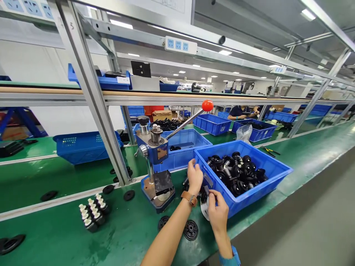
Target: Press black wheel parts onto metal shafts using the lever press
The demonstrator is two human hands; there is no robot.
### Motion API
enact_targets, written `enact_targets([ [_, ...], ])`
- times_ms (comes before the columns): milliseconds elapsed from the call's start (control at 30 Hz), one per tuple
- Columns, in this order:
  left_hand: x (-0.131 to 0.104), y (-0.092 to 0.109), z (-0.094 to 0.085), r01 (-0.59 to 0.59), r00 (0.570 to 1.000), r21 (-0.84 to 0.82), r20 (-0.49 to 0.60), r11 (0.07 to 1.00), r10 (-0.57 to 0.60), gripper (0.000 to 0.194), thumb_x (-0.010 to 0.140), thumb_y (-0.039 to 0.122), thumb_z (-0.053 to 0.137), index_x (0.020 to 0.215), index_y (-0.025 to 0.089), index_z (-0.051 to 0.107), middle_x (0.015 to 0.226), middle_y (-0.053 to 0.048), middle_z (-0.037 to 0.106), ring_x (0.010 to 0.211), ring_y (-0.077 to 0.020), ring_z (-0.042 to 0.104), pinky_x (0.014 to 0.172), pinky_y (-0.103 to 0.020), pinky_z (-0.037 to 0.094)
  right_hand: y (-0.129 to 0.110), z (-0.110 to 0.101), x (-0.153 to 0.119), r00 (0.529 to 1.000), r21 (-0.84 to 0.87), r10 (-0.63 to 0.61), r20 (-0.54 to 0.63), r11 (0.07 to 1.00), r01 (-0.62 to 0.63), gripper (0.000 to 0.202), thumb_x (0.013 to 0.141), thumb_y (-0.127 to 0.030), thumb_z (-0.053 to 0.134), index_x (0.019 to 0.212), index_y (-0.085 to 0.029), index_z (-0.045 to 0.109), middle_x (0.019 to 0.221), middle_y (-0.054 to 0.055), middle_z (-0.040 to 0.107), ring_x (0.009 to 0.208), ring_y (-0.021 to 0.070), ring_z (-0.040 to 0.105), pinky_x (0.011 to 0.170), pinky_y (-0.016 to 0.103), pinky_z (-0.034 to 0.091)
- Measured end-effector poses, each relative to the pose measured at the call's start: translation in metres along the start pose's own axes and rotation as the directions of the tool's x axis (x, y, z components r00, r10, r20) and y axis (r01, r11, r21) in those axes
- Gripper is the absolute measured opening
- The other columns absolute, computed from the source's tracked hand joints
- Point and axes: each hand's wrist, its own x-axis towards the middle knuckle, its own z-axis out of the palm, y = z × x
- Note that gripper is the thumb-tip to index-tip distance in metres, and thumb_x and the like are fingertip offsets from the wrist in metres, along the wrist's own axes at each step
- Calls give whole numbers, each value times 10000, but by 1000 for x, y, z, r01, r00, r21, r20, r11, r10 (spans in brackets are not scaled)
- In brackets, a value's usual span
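Observation:
My left hand (pixel 195 178), with a brown watch strap at the wrist, reaches beside the left wall of a blue bin (pixel 266 190); its fingertips are mostly hidden. My right hand (pixel 217 208) is closer to the bench edge, thumb and fingers pinched on a small greyish piece (pixel 206 190). Below that piece shows a white curved thing (pixel 204 210), partly covered by the hand. Dark parts lie between my hands and the bin, largely hidden. Black wheel-like parts (pixel 238 171) fill the bin. A round black ribbed disc (pixel 191 230) lies under my left forearm.
A hand press (pixel 155 147) with a red-knobbed lever (pixel 207 105) stands left of my hands. White-topped black parts (pixel 94 211) are grouped further left. Another blue bin (pixel 191 142) sits behind. A metal post (pixel 94 92) rises at left. Pliers (pixel 268 151) lie beyond the bin.

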Motion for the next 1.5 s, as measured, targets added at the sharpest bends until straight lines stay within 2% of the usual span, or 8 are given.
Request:
enact_targets([
  [167,18,-58,-34,143,989,397,-95,907,-114,304,880,125,608,1179,104,660,1374,-296,619,1433,-415,489,1153,-562,372,6,62,28,981,-157,13,196,987,18,427,972,-218,383,1230,-84,695,1211,201,737,1145,270,699,1001,400,546],
  [367,41,-81,-35,109,990,558,12,823,-140,137,796,134,720,932,117,728,1122,-278,732,1211,-426,655,1019,-501,477,5,95,39,924,-360,59,378,929,88,466,920,-96,444,1325,-100,674,1383,246,644,1255,329,628,1057,465,490],
  [600,9,-69,-40,-160,982,388,-26,908,185,309,941,105,487,1217,106,626,1329,-226,607,1267,-288,594,1093,-391,449,9,89,35,907,-392,89,412,916,88,512,956,-79,404,1427,-145,594,1446,223,597,1293,293,591,1058,440,485],
  [800,-66,-48,-82,-394,917,37,75,918,391,213,956,370,633,1023,182,706,998,-77,673,940,-233,641,863,-314,533,1,75,43,938,-179,1,347,982,65,419,974,-213,457,1321,-92,656,1353,215,662,1292,296,605,1118,465,477],
  [933,-111,-38,-127,-281,948,-110,124,953,293,354,918,510,694,1037,183,756,897,-68,689,886,-241,651,802,-311,549,-34,36,29,954,120,-105,282,990,73,469,1080,-341,307,1371,-133,612,1339,169,673,1255,240,641,1072,431,530],
  [1067,-135,-35,-157,-225,963,-143,117,964,242,418,881,545,736,1105,194,780,1059,-104,730,989,-274,675,859,-329,574,-82,-4,11,867,593,-420,268,781,195,518,1067,-549,397,1404,-216,606,1295,135,697,1257,275,635,1073,482,522],
  [1200,-147,-40,-170,-215,967,-142,110,966,231,445,875,545,746,1170,213,776,1216,-123,717,1105,-302,670,966,-366,570,-110,-14,3,769,657,-557,314,712,247,552,1000,-613,533,1383,-228,629,1256,125,717,1263,301,623,1061,493,530],
  [1500,-157,-53,-179,-84,986,-222,119,971,112,603,765,656,805,1126,174,784,1099,-141,770,1004,-315,703,975,-435,576,-120,-10,-9,758,667,-573,310,700,255,549,989,-619,558,1353,-220,656,1207,130,722,1197,287,654,1013,472,561],
])
